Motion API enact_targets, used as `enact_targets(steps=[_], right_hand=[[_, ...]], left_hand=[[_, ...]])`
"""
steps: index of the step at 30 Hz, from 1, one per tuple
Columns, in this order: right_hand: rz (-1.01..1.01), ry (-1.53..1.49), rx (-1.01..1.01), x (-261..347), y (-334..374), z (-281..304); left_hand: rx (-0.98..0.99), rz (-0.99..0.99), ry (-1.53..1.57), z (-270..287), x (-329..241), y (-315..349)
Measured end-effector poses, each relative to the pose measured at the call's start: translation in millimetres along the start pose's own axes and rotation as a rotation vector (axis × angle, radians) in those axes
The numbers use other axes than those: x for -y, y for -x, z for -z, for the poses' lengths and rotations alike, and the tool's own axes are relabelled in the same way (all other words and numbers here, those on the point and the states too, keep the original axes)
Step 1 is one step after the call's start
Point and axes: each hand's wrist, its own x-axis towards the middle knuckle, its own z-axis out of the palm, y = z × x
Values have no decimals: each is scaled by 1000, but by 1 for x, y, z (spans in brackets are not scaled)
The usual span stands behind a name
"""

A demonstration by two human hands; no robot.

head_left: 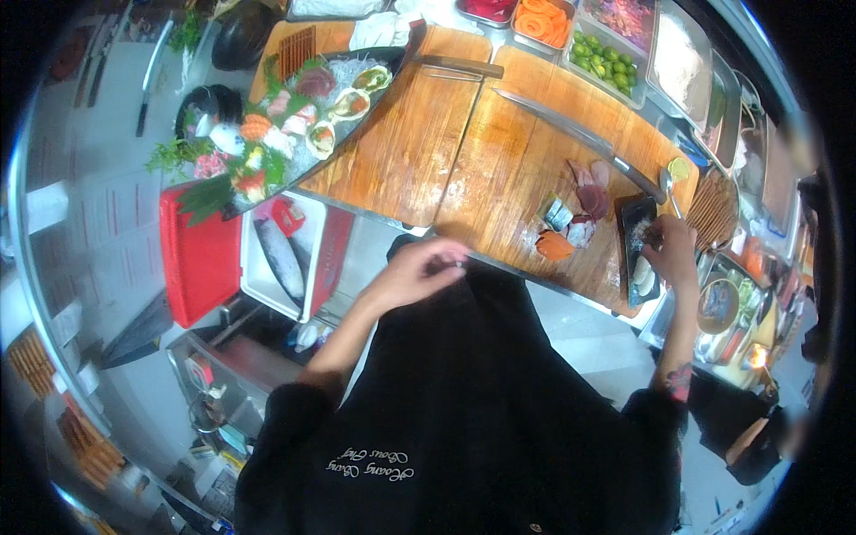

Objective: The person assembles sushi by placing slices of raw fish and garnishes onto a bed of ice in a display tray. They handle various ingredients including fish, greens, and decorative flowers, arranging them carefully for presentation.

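Observation:
My right hand [675, 253] is over a narrow black plate [629, 283] at the right end of the wooden cutting board [513, 192]. Its fingertips are closed on shredded white garnish [641, 234] there; pale oval pieces [643, 275] lie nearer me on the plate. To the left of the plate are dark red fish slices [590, 198], orange fish slices [555, 246] and a small silvery-blue piece [558, 213]. My left hand [417, 275] hovers at the board's front edge, fingers loosely bent, thumb apart, nothing visible in it.
A long knife [575, 132] lies across the board behind the fish. At the left stands a boat-shaped platter [379, 100] of seafood. Below it, a red-lidded cooler [201, 259] holds a whole fish [280, 259]. Trays with limes [604, 62] and carrot slices [540, 20] line the back.

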Motion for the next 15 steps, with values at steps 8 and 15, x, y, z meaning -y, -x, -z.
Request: enact_targets(steps=[8, 15], right_hand=[[1278, 174, -334, 244, -117, -6], [544, -443, -73, 268, -88, -34]], left_hand=[[-398, 63, -66, 86, 43, 32], [-217, -447, -509, 110, 50, -100]])
